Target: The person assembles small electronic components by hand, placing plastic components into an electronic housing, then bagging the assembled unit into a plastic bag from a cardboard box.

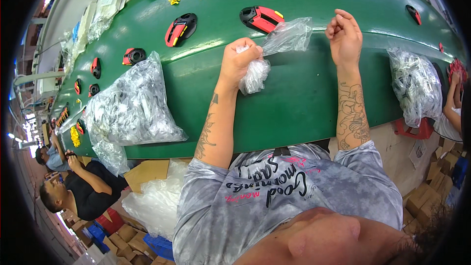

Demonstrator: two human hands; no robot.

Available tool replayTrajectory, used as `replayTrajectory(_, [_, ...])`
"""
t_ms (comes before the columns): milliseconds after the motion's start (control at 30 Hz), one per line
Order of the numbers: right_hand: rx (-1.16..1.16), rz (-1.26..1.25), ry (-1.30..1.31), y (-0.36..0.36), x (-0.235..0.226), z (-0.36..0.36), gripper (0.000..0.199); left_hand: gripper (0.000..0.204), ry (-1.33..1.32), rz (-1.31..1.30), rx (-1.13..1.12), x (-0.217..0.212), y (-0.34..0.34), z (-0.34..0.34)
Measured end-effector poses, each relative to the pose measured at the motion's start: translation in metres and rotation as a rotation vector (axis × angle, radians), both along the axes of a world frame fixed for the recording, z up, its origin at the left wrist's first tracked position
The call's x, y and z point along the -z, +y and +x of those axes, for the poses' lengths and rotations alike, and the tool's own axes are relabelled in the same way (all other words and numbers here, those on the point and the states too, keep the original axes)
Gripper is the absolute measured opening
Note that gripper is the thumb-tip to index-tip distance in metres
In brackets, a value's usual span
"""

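Note:
My left hand [240,59] is closed around a bunch of crumpled clear plastic bags [255,76]. One clear plastic bag [292,37] sticks out to the right from that bunch, flattened over the green table. Just beyond it lies a red and black plastic part [262,18] with yellow accents, its near edge partly behind the bag. My right hand [345,37] is raised over the table to the right, apart from the bag. Its fingers are loosely bent and slightly apart, and nothing shows in them.
The green table [294,113] carries more red and black parts [180,30] to the left. Large clear bags full of parts stand left [135,103] and right [417,88]. Co-workers sit at the left [86,191] and far right. Cardboard boxes [424,198] lie below the table.

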State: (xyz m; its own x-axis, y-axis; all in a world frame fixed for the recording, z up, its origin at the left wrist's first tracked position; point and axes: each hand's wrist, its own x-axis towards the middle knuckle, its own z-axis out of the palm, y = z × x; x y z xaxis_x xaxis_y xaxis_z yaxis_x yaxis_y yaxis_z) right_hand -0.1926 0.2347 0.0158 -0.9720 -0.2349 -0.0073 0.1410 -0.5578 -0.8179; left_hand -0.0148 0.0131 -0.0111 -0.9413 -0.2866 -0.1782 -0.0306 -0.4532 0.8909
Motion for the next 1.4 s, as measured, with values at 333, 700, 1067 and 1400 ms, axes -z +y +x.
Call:
replayTrajectory(333, [-0.11, 0.834, 0.515, -0.014, 0.004, 0.024, 0.022, 0.014, 0.033, -0.083, -0.076, 0.003, 0.007, -0.001])
replayTrajectory(700, [-0.312, 0.663, 0.478, -0.011, -0.002, 0.028, 0.021, 0.014, 0.065, -0.145, -0.147, -0.003, 0.018, 0.0])
replayTrajectory(1067, [-0.512, 0.661, 0.42, -0.012, 0.007, 0.024, 0.035, 0.025, 0.246, -0.411, -0.249, -0.003, 0.027, 0.001])
replayTrajectory(1400, [-0.63, 0.579, 0.452, -0.018, 0.006, 0.038, 0.021, 0.028, 0.145, -0.351, -0.151, -0.026, 0.044, 0.005])
